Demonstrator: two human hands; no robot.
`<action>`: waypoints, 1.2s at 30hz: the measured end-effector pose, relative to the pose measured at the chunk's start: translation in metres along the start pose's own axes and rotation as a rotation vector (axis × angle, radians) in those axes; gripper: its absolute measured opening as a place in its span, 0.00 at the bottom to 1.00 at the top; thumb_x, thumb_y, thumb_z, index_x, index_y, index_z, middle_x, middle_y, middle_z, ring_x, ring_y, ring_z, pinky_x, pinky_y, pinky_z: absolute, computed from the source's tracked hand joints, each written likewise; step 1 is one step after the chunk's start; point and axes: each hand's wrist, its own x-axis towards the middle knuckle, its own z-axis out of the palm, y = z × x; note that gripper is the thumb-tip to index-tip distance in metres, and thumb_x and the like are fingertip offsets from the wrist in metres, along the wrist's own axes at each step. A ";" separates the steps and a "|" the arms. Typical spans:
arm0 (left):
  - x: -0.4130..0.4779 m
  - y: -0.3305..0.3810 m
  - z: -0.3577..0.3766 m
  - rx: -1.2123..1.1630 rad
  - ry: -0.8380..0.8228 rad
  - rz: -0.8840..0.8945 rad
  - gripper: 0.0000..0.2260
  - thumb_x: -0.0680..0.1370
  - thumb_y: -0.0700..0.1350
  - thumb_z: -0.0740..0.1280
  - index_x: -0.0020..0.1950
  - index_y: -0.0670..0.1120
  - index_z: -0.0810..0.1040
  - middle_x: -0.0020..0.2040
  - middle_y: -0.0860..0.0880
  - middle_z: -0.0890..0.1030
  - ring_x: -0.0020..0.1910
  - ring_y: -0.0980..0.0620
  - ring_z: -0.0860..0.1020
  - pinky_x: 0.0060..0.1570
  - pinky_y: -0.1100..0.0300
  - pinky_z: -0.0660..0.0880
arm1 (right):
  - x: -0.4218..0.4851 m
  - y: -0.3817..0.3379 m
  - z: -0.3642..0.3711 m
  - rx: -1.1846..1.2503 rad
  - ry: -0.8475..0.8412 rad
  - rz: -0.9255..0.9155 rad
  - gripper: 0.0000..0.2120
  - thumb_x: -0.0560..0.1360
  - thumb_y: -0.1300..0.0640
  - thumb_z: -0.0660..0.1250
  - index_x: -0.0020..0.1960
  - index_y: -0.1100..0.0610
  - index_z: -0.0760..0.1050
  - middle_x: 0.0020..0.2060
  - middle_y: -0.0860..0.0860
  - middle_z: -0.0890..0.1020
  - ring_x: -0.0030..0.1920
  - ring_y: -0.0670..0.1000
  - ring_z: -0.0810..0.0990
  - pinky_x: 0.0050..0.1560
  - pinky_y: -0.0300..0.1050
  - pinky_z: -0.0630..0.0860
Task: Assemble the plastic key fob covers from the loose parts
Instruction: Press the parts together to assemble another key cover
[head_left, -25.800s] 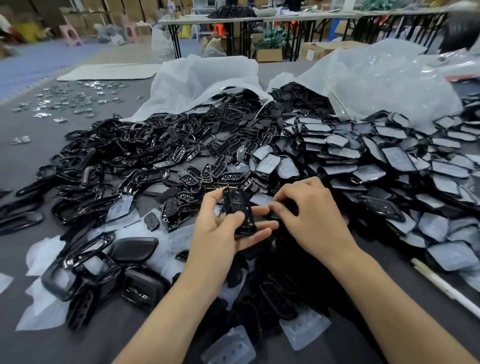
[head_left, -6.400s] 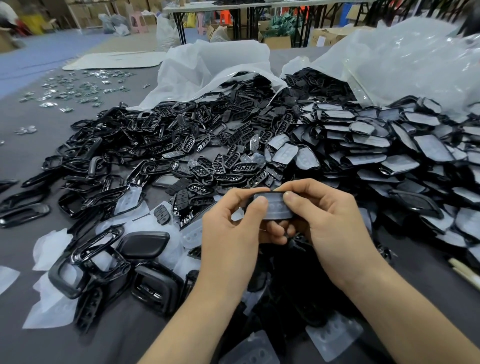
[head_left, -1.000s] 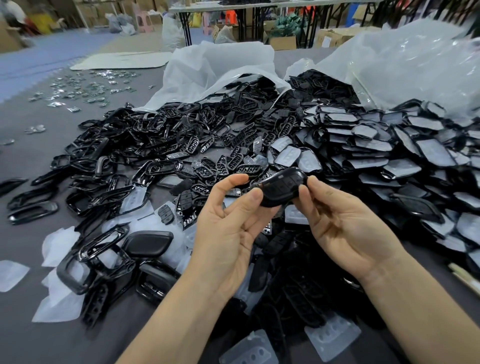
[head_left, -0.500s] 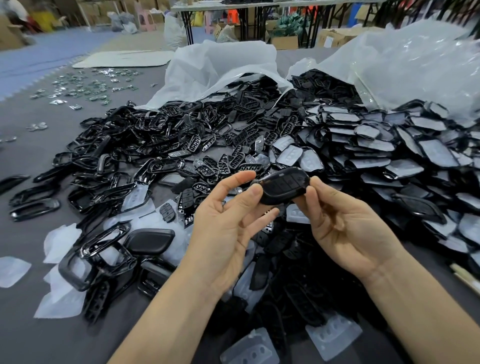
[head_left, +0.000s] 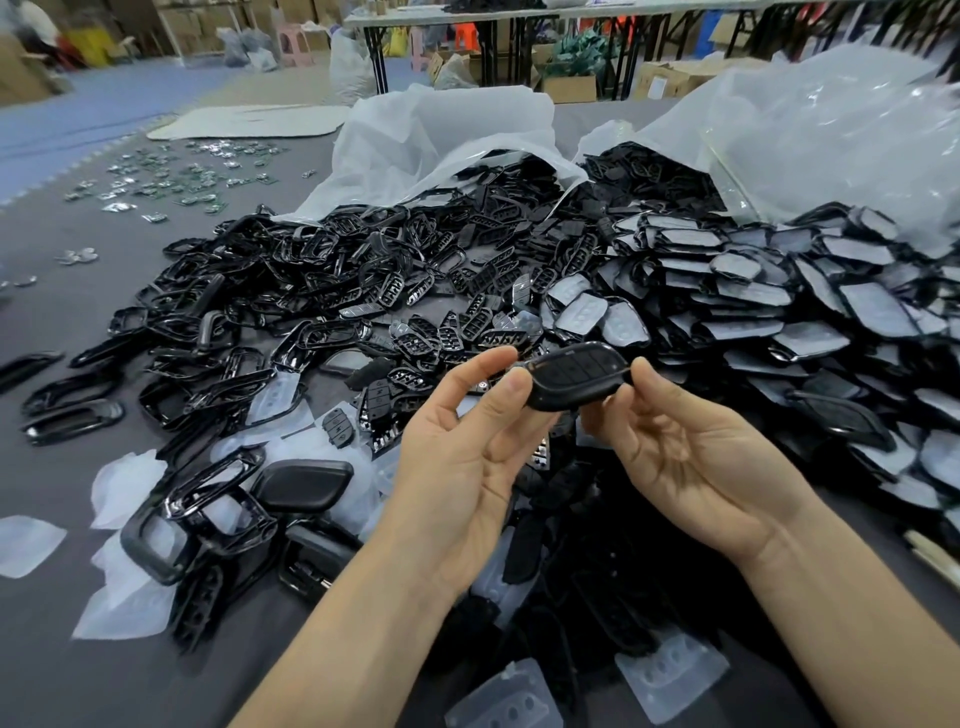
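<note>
Black key fob cover (head_left: 574, 376), lately flipped button-face up, is pinched by its 2 ends between the left hand (head_left: 467, 457) and right hand (head_left: 691, 457), both palm-up; it looks fully assembled.

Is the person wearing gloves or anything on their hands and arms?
No gloves. The left hand and right hand are bare, with short, unpainted nails. Both forearms are bare too: no sleeves, watch, rings or bracelets show in the picture.

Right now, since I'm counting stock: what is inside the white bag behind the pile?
The mouth of the white bag shows black plastic parts spilling out; its opaque film covers whatever lies deeper inside.
</note>
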 end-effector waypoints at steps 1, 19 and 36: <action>0.000 0.000 0.000 -0.001 0.009 -0.003 0.15 0.66 0.39 0.69 0.51 0.43 0.76 0.42 0.43 0.85 0.36 0.52 0.84 0.44 0.60 0.81 | 0.000 0.000 0.000 -0.001 0.014 -0.004 0.30 0.45 0.72 0.83 0.46 0.72 0.79 0.46 0.62 0.82 0.45 0.51 0.82 0.35 0.37 0.80; -0.014 -0.017 0.001 1.227 -0.216 1.017 0.22 0.77 0.40 0.66 0.69 0.54 0.66 0.59 0.62 0.78 0.60 0.69 0.74 0.60 0.69 0.71 | 0.004 0.003 -0.002 -0.312 0.150 -0.280 0.07 0.66 0.57 0.68 0.37 0.58 0.84 0.33 0.49 0.82 0.29 0.42 0.79 0.30 0.31 0.76; -0.005 -0.025 -0.008 1.464 -0.340 1.071 0.18 0.77 0.32 0.64 0.65 0.45 0.76 0.60 0.55 0.80 0.62 0.58 0.76 0.65 0.55 0.71 | -0.018 -0.021 0.006 -0.932 0.227 -0.388 0.11 0.72 0.72 0.65 0.46 0.60 0.81 0.36 0.55 0.85 0.35 0.49 0.83 0.36 0.38 0.80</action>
